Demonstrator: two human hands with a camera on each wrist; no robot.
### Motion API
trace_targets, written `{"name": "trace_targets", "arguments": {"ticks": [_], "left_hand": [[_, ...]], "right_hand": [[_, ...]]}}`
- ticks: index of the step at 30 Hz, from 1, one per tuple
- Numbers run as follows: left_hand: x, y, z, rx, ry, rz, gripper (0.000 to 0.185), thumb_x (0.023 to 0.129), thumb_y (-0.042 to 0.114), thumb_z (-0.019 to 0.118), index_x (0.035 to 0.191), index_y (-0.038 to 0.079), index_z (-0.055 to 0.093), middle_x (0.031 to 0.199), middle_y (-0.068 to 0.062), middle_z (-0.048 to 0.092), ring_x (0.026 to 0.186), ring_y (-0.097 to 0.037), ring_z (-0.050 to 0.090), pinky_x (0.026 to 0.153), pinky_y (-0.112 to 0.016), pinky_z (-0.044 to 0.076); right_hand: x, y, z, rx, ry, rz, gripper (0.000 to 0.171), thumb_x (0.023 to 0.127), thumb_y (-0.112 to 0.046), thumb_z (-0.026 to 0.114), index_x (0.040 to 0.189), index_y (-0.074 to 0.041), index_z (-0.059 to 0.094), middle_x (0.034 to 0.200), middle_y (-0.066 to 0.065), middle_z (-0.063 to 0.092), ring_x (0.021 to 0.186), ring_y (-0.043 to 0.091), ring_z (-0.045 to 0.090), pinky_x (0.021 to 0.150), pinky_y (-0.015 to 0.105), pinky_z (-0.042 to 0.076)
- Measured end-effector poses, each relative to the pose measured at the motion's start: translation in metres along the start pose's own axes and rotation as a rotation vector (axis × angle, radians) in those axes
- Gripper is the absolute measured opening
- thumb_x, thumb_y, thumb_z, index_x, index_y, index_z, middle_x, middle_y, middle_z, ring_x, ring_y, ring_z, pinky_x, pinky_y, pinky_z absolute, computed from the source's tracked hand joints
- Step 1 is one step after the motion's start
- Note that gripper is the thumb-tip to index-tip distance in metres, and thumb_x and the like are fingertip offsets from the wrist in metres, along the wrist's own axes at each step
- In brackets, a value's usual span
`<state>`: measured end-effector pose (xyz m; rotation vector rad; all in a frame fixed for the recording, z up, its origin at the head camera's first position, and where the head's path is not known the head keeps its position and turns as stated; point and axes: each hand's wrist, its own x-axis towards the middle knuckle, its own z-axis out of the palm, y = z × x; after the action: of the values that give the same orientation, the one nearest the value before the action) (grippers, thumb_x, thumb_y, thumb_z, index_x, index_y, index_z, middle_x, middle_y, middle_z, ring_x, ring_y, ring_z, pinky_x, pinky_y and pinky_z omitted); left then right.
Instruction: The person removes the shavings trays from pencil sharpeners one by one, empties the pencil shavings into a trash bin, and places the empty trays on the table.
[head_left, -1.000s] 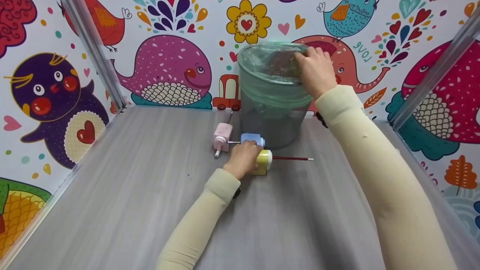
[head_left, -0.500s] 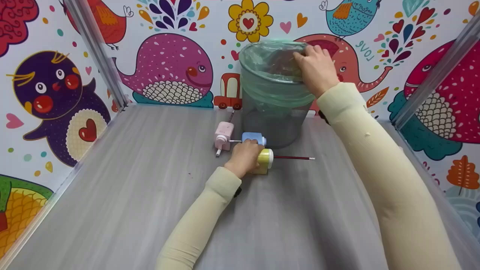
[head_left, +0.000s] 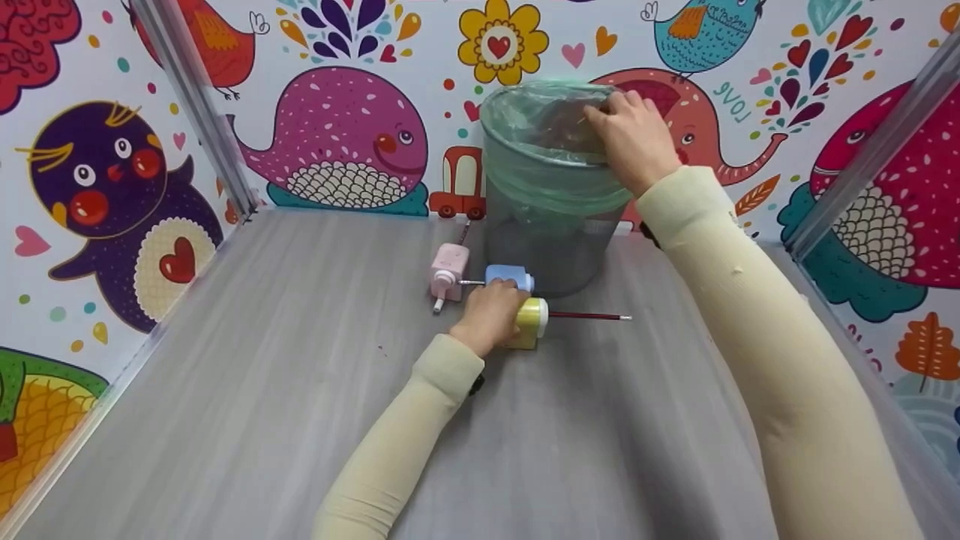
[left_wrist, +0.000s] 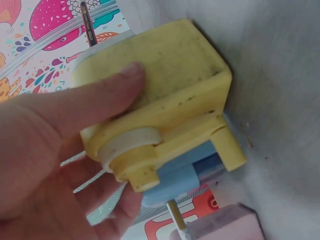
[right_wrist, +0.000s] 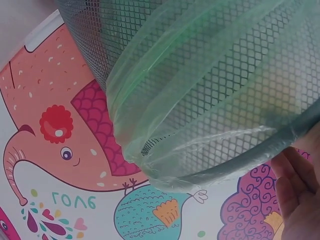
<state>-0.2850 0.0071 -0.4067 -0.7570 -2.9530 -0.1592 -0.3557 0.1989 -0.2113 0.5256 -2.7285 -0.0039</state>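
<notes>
My left hand [head_left: 491, 315] grips a yellow crank pencil sharpener [left_wrist: 165, 70] on the table, thumb across its side. A dark red pencil [head_left: 589, 316] sticks out of its white-collared end, pointing right. The crank handle [left_wrist: 229, 147] shows in the left wrist view. My right hand [head_left: 637, 139] reaches over the rim of a mesh waste bin [head_left: 544, 255] lined with a green bag [head_left: 551, 187]. Its fingertips [right_wrist: 285, 175] dip past the rim, partly hidden in the right wrist view. I cannot tell whether they hold anything.
Right behind the yellow sharpener lies a blue sharpener [head_left: 506, 277] close to the bin's base. A pink sharpener [head_left: 450, 262], with a pencil [head_left: 466, 232] pointing back, stands to its left. A patterned wall [head_left: 337, 135] closes off the back, and metal posts [head_left: 202, 112] rise at the corners.
A greenish-brown bit seen by the right fingertips one second ago no longer shows clearly there. The right hand stays at the rim, the left on the sharpener; the view shifts slightly.
</notes>
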Motion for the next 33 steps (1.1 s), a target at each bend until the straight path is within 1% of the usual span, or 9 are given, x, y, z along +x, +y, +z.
{"name": "trace_targets", "arguments": {"ticks": [5,11,17,21,28,33], "left_hand": [[-0.0001,-0.0002,0.0002,0.002,-0.006,-0.002,0.042,0.083,0.024,0.081,0.121,0.011,0.070,0.115,-0.009,0.070,0.106,-0.026,0.065,0.087,-0.046,0.057],[0.0005,0.0000,0.0000,0.009,-0.007,-0.010,0.042,0.083,0.024,0.080,0.121,0.011,0.070,0.116,-0.009,0.069,0.107,-0.026,0.065,0.088,-0.046,0.056],[0.0003,0.0008,-0.0007,0.023,-0.016,-0.016,0.041,0.084,0.023,0.080,0.122,0.011,0.070,0.115,-0.008,0.069,0.107,-0.026,0.065,0.088,-0.045,0.057],[0.0010,0.0018,-0.0012,0.022,-0.029,-0.017,0.041,0.084,0.023,0.080,0.122,0.011,0.070,0.115,-0.008,0.069,0.107,-0.026,0.065,0.088,-0.045,0.056],[0.0015,0.0018,-0.0014,0.012,-0.046,-0.017,0.042,0.085,0.023,0.080,0.123,0.010,0.069,0.117,-0.009,0.069,0.107,-0.026,0.065,0.090,-0.045,0.056],[0.0012,0.0018,-0.0008,-0.004,-0.051,-0.020,0.041,0.085,0.023,0.079,0.123,0.010,0.069,0.118,-0.009,0.069,0.108,-0.026,0.064,0.092,-0.046,0.055]], "right_hand": [[-0.0002,-0.0005,0.0013,-0.029,0.019,-0.026,0.060,0.090,0.002,0.068,0.147,-0.007,0.049,0.136,0.028,0.054,0.126,0.044,0.047,0.114,0.055,0.039],[0.0003,-0.0006,0.0012,-0.029,0.046,-0.035,0.058,0.090,0.002,0.068,0.145,-0.007,0.051,0.134,0.028,0.056,0.124,0.043,0.049,0.112,0.054,0.040],[0.0017,-0.0005,0.0021,-0.089,0.079,-0.078,0.053,0.090,0.003,0.067,0.141,-0.004,0.055,0.130,0.029,0.058,0.120,0.044,0.052,0.108,0.053,0.044],[0.0018,-0.0006,0.0005,-0.112,0.075,-0.095,0.053,0.090,0.004,0.067,0.141,-0.004,0.056,0.130,0.029,0.058,0.120,0.045,0.053,0.108,0.054,0.045],[0.0023,-0.0028,-0.0004,-0.181,0.055,-0.069,0.052,0.089,0.002,0.070,0.139,-0.003,0.056,0.129,0.029,0.058,0.120,0.044,0.052,0.106,0.054,0.043],[0.0033,-0.0020,0.0009,-0.202,0.066,-0.081,0.049,0.089,0.000,0.071,0.136,-0.002,0.058,0.127,0.029,0.059,0.119,0.044,0.052,0.105,0.054,0.043]]}}
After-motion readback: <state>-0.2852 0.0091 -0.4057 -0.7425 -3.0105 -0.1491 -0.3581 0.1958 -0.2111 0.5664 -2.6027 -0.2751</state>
